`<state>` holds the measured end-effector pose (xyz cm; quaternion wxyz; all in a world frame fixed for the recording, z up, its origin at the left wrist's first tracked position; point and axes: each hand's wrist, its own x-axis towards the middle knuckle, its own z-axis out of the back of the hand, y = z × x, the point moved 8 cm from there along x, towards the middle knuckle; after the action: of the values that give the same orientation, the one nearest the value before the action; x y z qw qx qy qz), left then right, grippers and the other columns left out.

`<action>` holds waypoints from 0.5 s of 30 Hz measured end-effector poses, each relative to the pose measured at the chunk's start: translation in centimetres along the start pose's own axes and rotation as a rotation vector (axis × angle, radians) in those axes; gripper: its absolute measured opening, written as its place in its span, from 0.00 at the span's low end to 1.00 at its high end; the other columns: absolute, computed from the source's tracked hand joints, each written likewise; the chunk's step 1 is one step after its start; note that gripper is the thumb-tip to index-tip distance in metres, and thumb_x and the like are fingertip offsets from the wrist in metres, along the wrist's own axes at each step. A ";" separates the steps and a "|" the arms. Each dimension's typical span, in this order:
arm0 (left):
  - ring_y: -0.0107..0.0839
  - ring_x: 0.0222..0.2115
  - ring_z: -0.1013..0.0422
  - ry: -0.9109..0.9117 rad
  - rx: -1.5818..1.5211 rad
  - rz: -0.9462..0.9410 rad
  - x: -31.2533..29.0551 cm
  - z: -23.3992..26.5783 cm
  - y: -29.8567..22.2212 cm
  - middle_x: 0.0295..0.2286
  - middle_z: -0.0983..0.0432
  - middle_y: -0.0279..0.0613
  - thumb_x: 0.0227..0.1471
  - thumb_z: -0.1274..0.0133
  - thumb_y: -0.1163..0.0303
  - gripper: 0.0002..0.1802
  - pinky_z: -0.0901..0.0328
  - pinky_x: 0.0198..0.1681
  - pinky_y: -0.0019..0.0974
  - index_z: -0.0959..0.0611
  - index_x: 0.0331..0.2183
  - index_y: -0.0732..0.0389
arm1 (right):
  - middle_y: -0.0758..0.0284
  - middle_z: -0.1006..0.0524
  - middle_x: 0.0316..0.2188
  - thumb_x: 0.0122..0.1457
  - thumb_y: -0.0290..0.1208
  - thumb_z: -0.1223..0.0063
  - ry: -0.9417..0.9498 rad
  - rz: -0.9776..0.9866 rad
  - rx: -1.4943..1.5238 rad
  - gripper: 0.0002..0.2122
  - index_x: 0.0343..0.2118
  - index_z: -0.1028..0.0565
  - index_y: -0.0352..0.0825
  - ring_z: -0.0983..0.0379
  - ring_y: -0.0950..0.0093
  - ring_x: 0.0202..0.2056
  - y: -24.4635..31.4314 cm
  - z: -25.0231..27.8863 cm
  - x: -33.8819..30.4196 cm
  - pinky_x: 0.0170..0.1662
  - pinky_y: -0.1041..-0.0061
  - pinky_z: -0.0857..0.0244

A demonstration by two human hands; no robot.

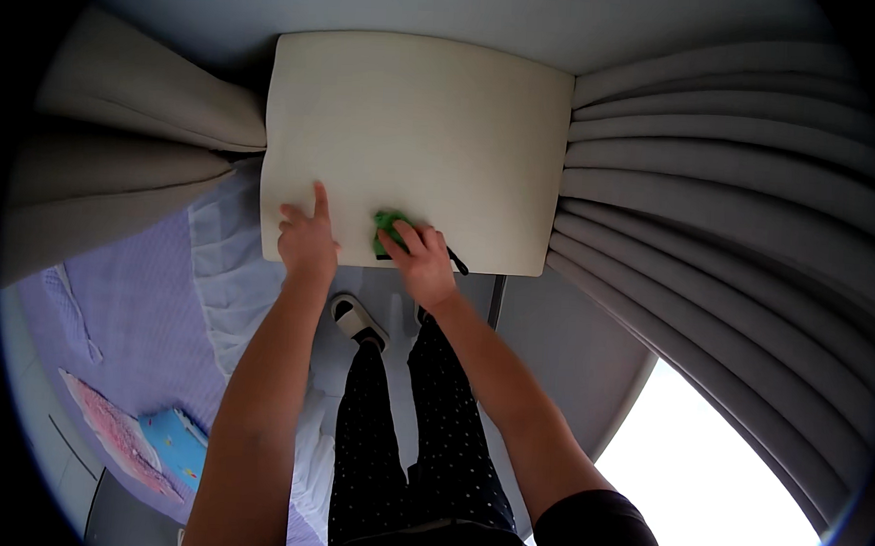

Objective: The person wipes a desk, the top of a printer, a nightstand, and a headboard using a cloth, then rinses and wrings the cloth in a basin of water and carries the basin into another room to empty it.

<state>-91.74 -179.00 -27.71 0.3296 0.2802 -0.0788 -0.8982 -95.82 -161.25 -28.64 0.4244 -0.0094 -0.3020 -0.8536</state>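
Observation:
A cream, smooth top (415, 126) of a small table or cabinet lies in front of me. Over its near left part is my left hand (309, 242), holding nothing, its index finger stretched forward and the thumb apart. My right hand (423, 257) is closed on a bunched green cloth (390, 234) with a black edge or strap, pressed against the cream top near its front edge. Part of the cloth is hidden under the fingers. A dark end sticks out to the right of the hand.
Grey curtains (716, 158) hang close on the right, beside a bright window (712, 470). Beige curtains (141, 133) hang at the left. Below them is a bed with a lilac cover (134, 289) and white ruffle. My slippered foot (359, 318) stands just below the cream top.

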 end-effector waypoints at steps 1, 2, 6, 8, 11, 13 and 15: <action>0.45 0.38 0.26 -0.006 -0.004 -0.001 -0.1 -0.1 0.1 0.51 0.42 0.69 0.33 0.31 0.58 0.60 0.28 0.37 0.34 0.50 0.62 0.40 | 0.63 0.31 0.44 0.43 0.22 0.50 -0.022 0.010 -0.046 0.20 0.43 0.24 0.41 0.35 0.64 0.44 -0.9 0.4 0.3 0.45 0.66 0.38; 0.45 0.38 0.26 -0.004 -0.004 0.004 -0.4 -0.2 0.4 0.51 0.42 0.69 0.33 0.31 0.58 0.60 0.28 0.37 0.34 0.50 0.62 0.40 | 0.64 0.30 0.44 0.44 0.23 0.51 -0.045 0.021 -0.087 0.20 0.43 0.24 0.41 0.34 0.65 0.43 -1.8 0.6 0.6 0.45 0.66 0.38; 0.44 0.39 0.27 -0.012 0.001 0.008 -0.8 -0.4 0.6 0.51 0.43 0.69 0.34 0.32 0.59 0.59 0.28 0.37 0.33 0.50 0.62 0.40 | 0.60 0.32 0.47 0.46 0.18 0.52 -0.228 -0.360 -0.285 0.22 0.48 0.27 0.38 0.37 0.59 0.46 -13.4 5.5 1.6 0.49 0.61 0.41; 0.44 0.39 0.27 -0.018 0.010 0.007 -0.7 -0.3 0.4 0.51 0.43 0.69 0.34 0.32 0.59 0.59 0.28 0.36 0.33 0.51 0.62 0.40 | 0.59 0.33 0.48 0.46 0.17 0.52 -0.270 -0.434 -0.356 0.23 0.49 0.29 0.38 0.37 0.58 0.46 -16.6 7.4 2.5 0.49 0.60 0.41; 0.44 0.40 0.27 -0.001 -0.001 0.035 -0.5 -0.1 0.7 0.51 0.43 0.69 0.34 0.32 0.60 0.59 0.27 0.37 0.33 0.51 0.62 0.40 | 0.57 0.34 0.49 0.45 0.15 0.51 -0.355 -0.669 -0.309 0.25 0.51 0.31 0.36 0.38 0.56 0.47 -20.2 8.1 3.6 0.51 0.59 0.42; 0.43 0.39 0.27 -0.048 0.012 0.024 -0.5 0.1 0.2 0.51 0.43 0.68 0.33 0.31 0.60 0.60 0.28 0.37 0.33 0.51 0.62 0.40 | 0.56 0.34 0.49 0.44 0.14 0.52 -0.384 -0.690 -0.413 0.26 0.51 0.32 0.36 0.38 0.56 0.48 -20.6 7.7 4.6 0.52 0.60 0.44; 0.43 0.39 0.27 -0.058 0.021 0.032 -0.4 -0.5 1.4 0.51 0.43 0.68 0.33 0.31 0.60 0.60 0.28 0.37 0.32 0.50 0.62 0.39 | 0.55 0.34 0.50 0.45 0.18 0.53 -0.312 -0.427 -0.302 0.23 0.49 0.31 0.34 0.37 0.57 0.48 -14.4 4.7 7.7 0.53 0.58 0.46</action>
<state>-90.46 -179.81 -27.47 0.3385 0.2563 -0.1020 -0.8996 -112.39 -157.76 -30.02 0.1776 -0.1395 -0.2282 -0.9470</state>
